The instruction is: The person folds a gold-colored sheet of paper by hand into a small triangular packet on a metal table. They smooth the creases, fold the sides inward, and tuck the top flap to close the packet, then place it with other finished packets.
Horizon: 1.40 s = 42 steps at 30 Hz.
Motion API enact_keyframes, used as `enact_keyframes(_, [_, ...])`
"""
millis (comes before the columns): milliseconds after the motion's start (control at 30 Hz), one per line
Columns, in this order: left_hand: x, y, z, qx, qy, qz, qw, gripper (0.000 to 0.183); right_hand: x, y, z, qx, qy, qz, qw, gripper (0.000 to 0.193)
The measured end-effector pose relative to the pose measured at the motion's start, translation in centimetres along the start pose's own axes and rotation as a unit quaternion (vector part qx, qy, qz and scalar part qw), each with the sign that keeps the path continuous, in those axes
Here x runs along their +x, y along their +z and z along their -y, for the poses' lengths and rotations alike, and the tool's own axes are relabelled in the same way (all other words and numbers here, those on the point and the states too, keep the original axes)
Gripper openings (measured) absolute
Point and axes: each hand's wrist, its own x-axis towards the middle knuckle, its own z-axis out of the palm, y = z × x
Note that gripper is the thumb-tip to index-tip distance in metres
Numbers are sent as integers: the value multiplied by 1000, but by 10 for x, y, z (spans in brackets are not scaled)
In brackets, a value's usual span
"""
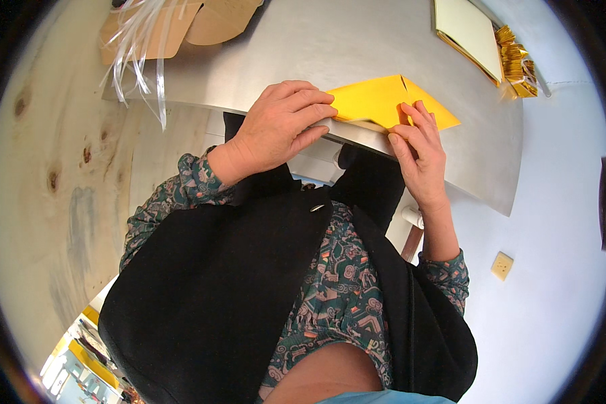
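A folded sheet of yellow paper (pixel 377 97) lies at the near edge of a grey metal table, with pointed corners to the right and at the top. At its left end, my left hand (pixel 286 124) pinches the edge between thumb and fingers. My right hand (pixel 419 145) holds the near edge farther right, thumb below and fingertips on top of the paper. A pale underside shows along the near edge between my hands. The fold's inner layers are hidden.
Brown cardboard pieces (pixel 219 20) and a bunch of white plastic strips (pixel 141 54) lie at the table's far left, some strips hanging over the edge. A stack of pale sheets (pixel 469 34) and gold folded paper pieces (pixel 516 64) sit far right, by the white wall.
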Motion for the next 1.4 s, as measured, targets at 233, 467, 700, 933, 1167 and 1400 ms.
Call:
enact_keyframes(233, [6,-3,-2,-9,-30,13,999,34,5,1,4,26,51,-20,998,15])
enact_keyframes(467, [8,-6,-5,-16,-53,18,998,45,10,4,12,11,90,-45,995,12])
enact_keyframes(700, [7,-5,-5,-43,-27,-16,999,42,15,4,15,17,120,-57,991,8])
enact_keyframes(933, [9,12,-36,-128,73,8,989,53,16,4,16,15,139,-58,988,8])
enact_keyframes(1167, [4,12,-30,-33,15,56,998,56,14,7,14,28,152,-80,985,8])
enact_keyframes(1400, [5,13,-31,-42,-3,79,996,64,14,12,13,39,155,-114,981,9])
